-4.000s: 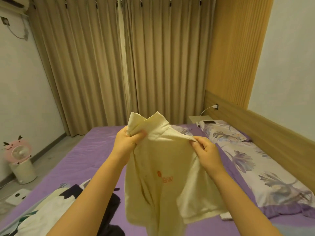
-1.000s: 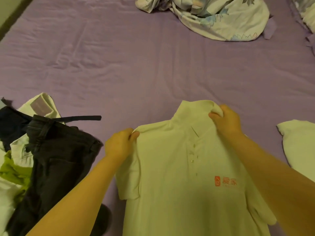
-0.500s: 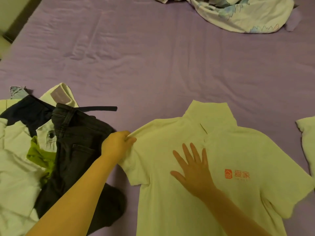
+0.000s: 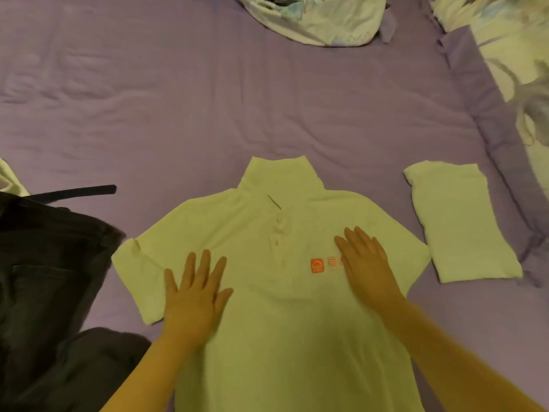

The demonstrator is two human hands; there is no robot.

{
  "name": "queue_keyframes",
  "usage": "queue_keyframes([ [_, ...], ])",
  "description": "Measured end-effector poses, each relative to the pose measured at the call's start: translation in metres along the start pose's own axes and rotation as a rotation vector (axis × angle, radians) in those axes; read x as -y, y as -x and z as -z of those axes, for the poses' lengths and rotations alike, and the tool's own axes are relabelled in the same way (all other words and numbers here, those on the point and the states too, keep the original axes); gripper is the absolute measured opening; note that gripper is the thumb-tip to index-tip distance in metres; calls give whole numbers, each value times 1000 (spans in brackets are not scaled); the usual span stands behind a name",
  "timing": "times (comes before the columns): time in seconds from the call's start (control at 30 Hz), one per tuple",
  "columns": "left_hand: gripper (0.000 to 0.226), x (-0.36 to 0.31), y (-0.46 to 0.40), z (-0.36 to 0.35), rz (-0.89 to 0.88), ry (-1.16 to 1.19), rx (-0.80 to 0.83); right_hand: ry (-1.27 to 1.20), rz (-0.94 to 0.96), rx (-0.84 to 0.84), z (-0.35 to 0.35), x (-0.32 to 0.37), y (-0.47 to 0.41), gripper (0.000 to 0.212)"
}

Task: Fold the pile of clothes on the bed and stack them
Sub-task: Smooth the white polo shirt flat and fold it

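A pale yellow polo shirt (image 4: 267,233) with an orange chest logo lies flat and face up on the purple bed sheet (image 4: 208,99), collar pointing away from me. My left hand (image 4: 194,295) rests flat on its left chest, fingers spread. My right hand (image 4: 367,266) lies flat on the right chest and covers part of the logo. A folded pale garment (image 4: 460,221) sits to the right of the shirt. Dark trousers (image 4: 44,278) with a black belt (image 4: 77,192) lie at the left, part of the unfolded pile.
A crumpled floral duvet (image 4: 320,19) lies at the far edge of the bed. A floral pillow (image 4: 523,55) with a purple border is at the right. Bare sheet stretches between the shirt and the duvet.
My left hand has let go of the shirt's left shoulder and now lies flat on it. My right hand slid right across the chest. The view shifted right, showing the folded garment.
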State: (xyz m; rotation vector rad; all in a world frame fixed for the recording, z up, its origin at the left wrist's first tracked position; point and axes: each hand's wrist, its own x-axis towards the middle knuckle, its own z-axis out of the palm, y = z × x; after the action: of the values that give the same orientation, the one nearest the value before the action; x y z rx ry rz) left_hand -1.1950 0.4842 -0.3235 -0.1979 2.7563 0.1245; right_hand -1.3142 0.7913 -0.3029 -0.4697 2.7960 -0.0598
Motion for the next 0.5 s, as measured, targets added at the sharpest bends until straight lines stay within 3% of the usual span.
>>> queue_keyframes([
  [0.1,66,-33,-8,-5,213,29,69,34,-220,65,4,-55,11,49],
  [0.3,66,-150,4,9,-136,109,6,-83,-504,137,15,-103,18,90],
  [0.37,61,-172,6,10,-182,118,-88,-233,-516,59,18,-112,12,70],
  [0.43,55,-188,7,13,-257,70,-95,-548,-508,-73,22,-117,10,22],
  [0.5,53,-202,8,10,-342,33,-44,-814,-517,-153,24,-119,12,15],
])
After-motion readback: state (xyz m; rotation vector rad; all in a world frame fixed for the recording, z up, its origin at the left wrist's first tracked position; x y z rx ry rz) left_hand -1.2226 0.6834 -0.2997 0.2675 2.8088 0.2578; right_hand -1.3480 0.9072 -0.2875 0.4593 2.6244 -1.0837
